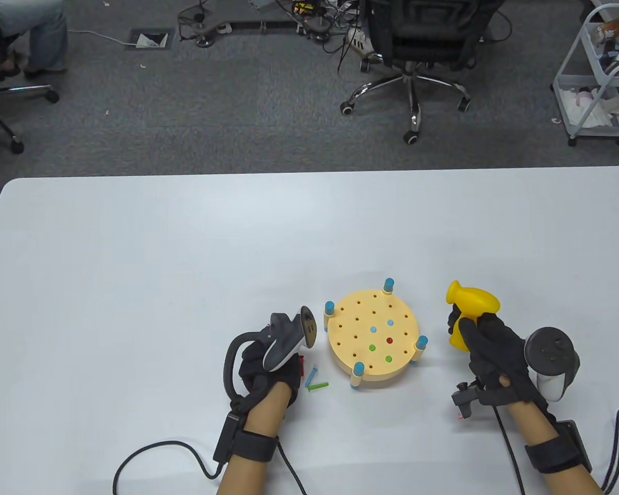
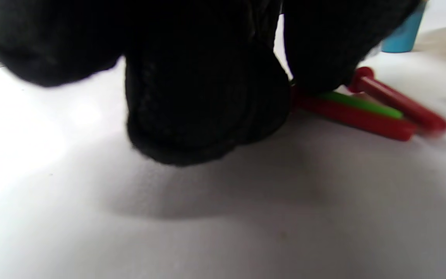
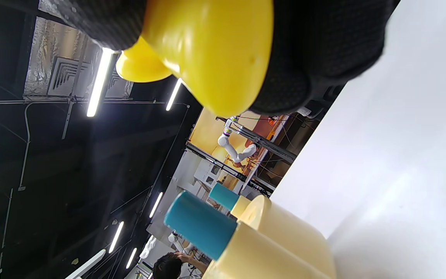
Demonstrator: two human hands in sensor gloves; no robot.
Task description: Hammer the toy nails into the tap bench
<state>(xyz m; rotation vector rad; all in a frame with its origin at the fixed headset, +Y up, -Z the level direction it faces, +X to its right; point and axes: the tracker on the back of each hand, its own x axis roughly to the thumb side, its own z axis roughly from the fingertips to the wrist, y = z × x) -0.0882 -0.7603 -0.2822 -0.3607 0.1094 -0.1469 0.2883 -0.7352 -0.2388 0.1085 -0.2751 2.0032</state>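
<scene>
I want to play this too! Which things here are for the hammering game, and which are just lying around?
For the game:
- yellow hammer, held in the right hand
- round peg bench
- loose nails by the left hand

Just lying around:
- office chair
- white cart
- cables on the floor

Yellow hammer (image 1: 472,304), cream bench (image 1: 374,343)

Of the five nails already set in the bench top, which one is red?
The red nail sits right of centre on the tap bench, directly below the upper light-blue one and above the lower-right green one. The other four are blue or green.
</scene>
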